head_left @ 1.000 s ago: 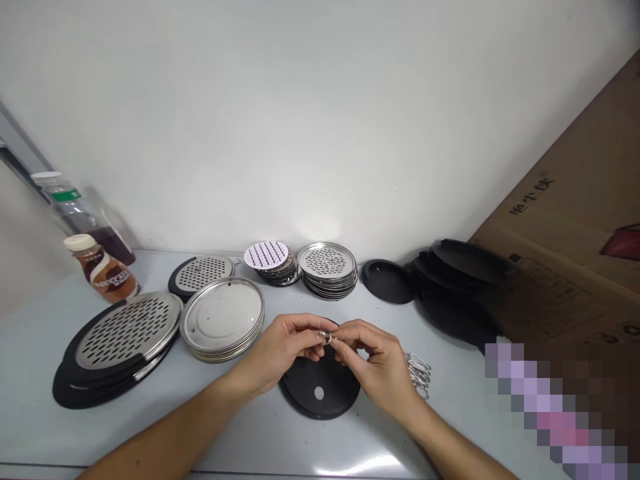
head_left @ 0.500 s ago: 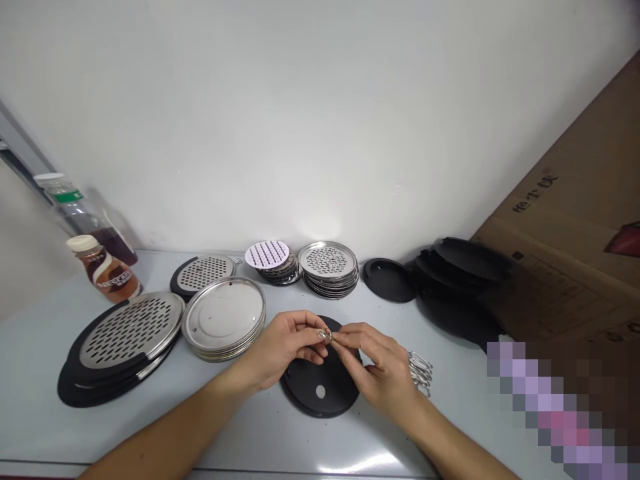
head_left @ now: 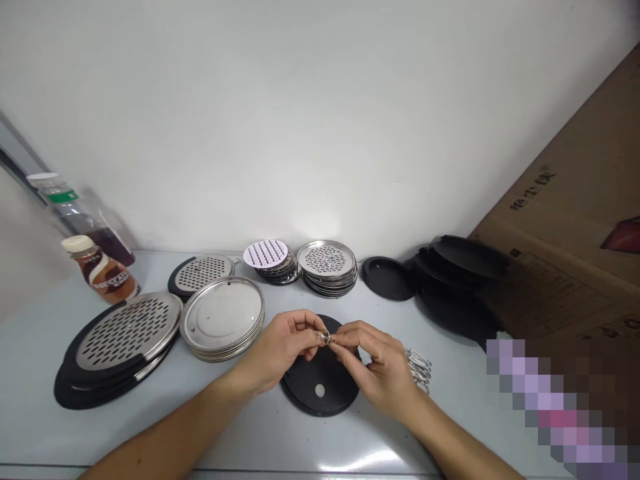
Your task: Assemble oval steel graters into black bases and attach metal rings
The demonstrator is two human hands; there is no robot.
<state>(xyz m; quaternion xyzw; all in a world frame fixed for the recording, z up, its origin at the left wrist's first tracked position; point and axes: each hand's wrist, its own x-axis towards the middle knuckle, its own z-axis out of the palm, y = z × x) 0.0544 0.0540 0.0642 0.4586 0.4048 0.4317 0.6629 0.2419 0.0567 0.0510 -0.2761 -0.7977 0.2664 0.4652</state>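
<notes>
Presently, the left hand pinches a small metal piece between thumb and fingers, and the right hand grips the same piece from the opposite side with its fingertips. The piece is held above a black disc, which lies on the grey table and shows a round pale spot; the exact shape of the piece is too small to make out. Just beside the right hand lies a group of metal clips, partly hidden by it. Near the left forearm stands a stack of metal lids, with black-edged graters to its left. Towards the wall are a pile of round graters and a black lid.
</notes>
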